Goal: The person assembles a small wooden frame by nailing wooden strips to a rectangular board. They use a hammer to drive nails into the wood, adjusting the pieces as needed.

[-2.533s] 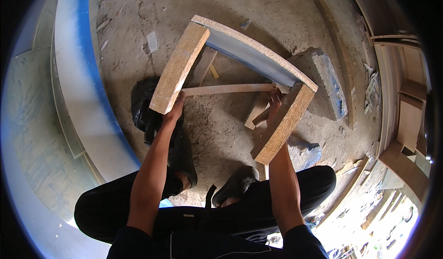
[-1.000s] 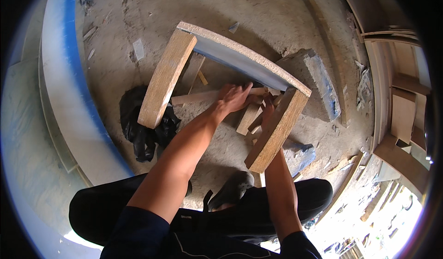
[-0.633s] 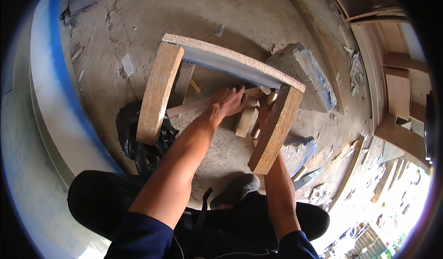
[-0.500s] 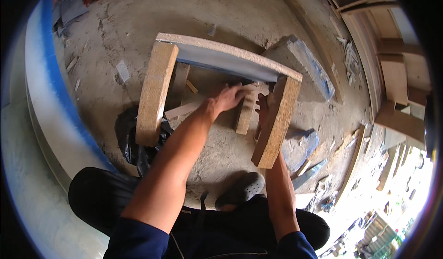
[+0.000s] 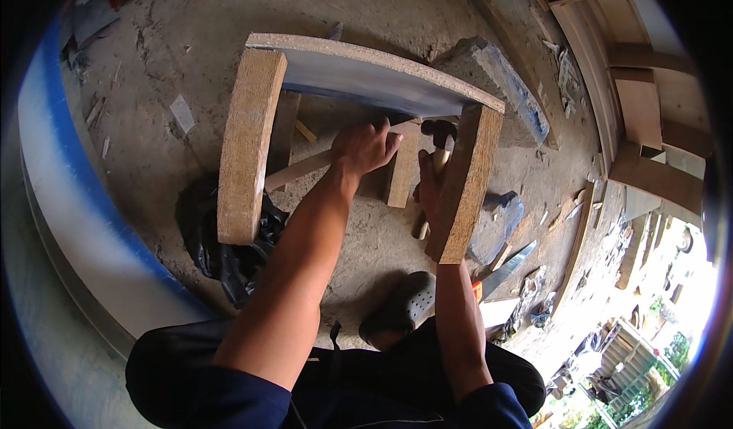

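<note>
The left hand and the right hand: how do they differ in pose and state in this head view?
The left hand covers part of a pale wooden slat, while the right hand grips a hammer. The left hand shows its back openly, whereas the right hand is partly hidden by the right wooden board. Both are bare; whether the left hand grasps anything is unclear.

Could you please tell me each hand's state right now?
Left hand: closed, holding the slat.
Right hand: closed, holding the hammer.
</note>
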`<state>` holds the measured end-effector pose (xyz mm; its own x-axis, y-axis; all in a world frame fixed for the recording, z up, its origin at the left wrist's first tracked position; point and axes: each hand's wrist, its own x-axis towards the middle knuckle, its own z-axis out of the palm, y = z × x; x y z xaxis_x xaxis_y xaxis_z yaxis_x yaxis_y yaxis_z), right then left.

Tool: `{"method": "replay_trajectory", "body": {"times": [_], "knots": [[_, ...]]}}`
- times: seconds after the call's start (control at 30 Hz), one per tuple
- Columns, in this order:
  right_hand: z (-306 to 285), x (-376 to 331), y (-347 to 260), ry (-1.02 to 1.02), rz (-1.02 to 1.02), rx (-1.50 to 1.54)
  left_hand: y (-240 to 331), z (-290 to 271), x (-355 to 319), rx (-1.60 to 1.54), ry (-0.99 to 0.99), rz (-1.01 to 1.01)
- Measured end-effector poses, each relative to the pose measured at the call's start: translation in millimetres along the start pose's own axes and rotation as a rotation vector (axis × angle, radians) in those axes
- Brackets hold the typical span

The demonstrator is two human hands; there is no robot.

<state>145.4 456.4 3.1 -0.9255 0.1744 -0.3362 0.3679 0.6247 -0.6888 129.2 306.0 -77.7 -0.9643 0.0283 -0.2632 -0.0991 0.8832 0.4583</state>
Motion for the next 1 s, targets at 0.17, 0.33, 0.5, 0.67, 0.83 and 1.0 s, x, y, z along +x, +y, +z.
{"method": "replay_trajectory", "body": {"times": [0.17, 0.33, 0.5, 0.67, 0.83, 1.0], "knots": [[5, -15, -13, 0.097, -0.116, -0.04, -3, 0, -1, 0.054, 0.035, 0.033], [4, -5, -12, -0.013, 0.017, -0.033, -3, 3, 1, 0.046, 0.064, 0.02], [12, -5, 0, 0.266, -0.394, -0.196, -1, -1, 2, 0.042, 0.037, -0.029], [7, -7, 11, 0.034, -0.104, -0.31, 0, 1, 4, 0.055, 0.041, 0.004], [-6, -20, -4, 0.299, -0.743, -1.02, 0, -4, -3, 0.032, 0.057, -0.052], [6, -8, 28, 0.15, -0.353, -0.263, 0, 16, 7, 0.071, 0.106, 0.041]]}}
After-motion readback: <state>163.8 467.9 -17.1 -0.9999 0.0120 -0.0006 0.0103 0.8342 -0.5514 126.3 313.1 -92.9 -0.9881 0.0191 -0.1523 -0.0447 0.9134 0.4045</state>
